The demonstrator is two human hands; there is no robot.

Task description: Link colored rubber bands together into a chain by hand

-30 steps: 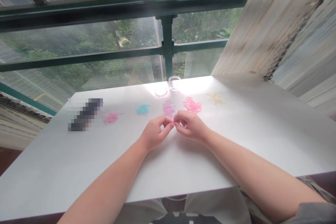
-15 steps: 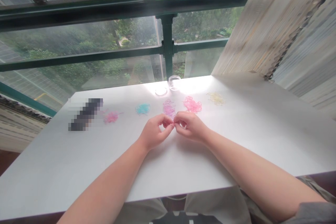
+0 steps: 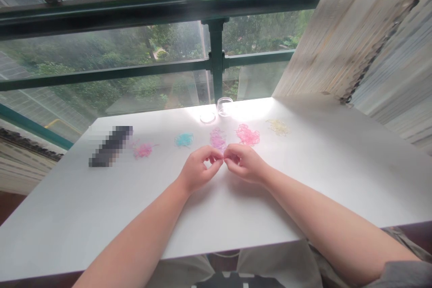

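My left hand [image 3: 201, 168] and my right hand [image 3: 243, 162] meet fingertip to fingertip above the white table [image 3: 202, 229]. Both are closed in a pinch; what lies between the fingertips is too small to make out. Just beyond them is a pile of thin purple bands [image 3: 218, 137], partly covered by my fingers. A pink pile of bands [image 3: 248, 135] lies behind my right hand. To the left are a turquoise pile [image 3: 184, 139] and a darker pink pile [image 3: 143, 150]. A pale yellow pile [image 3: 278, 127] is spread farther right.
Near the window edge stand a clear round container [image 3: 225, 107] and a clear round lid [image 3: 207, 118]. A blurred-out dark object [image 3: 111, 146] lies on the left. Green window bars [image 3: 216, 54] rise behind the table, and a striped curtain [image 3: 310, 40] hangs at right.
Both hands stay pinched together in nearly the same place, with only slight finger movement. The piles and the container have not moved.
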